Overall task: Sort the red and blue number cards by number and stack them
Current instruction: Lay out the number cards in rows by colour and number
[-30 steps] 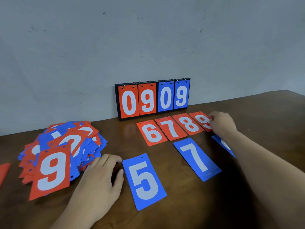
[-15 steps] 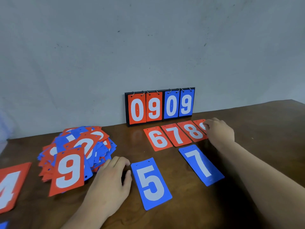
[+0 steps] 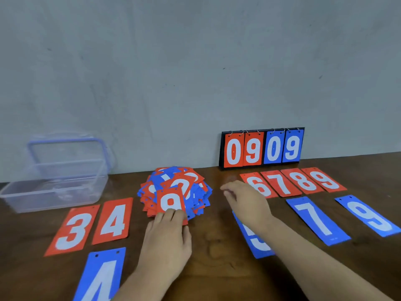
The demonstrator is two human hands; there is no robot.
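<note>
A mixed pile of red and blue number cards [image 3: 191, 183] lies mid-table with a red 9 card [image 3: 170, 200] on top. My left hand [image 3: 167, 237] rests its fingertips on that card's near edge. My right hand [image 3: 245, 200] hovers blurred between the pile and the red 6 [image 3: 260, 186], fingers loose, holding nothing. Red 7 [image 3: 281, 183], red 8 [image 3: 303, 181] and red 9 [image 3: 325, 179] continue that row. Nearer lie blue 5 [image 3: 258, 244], partly under my right forearm, blue 7 [image 3: 314, 220] and blue 9 [image 3: 368, 216]. At left are red 3 [image 3: 73, 230], red 4 [image 3: 112, 220] and blue 4 [image 3: 102, 276].
A flip scoreboard [image 3: 262, 148] showing 0 9 0 9 stands against the wall behind the red row. A clear plastic box [image 3: 54, 187] sits at the far left with its lid [image 3: 69, 148] leaning behind it. The brown wooden table [image 3: 217, 242] ends at the grey wall.
My right hand left the red 9 in the row and swung left toward the pile. My left hand moved up from beside the blue 5 onto the pile's top red 9. The view panned left.
</note>
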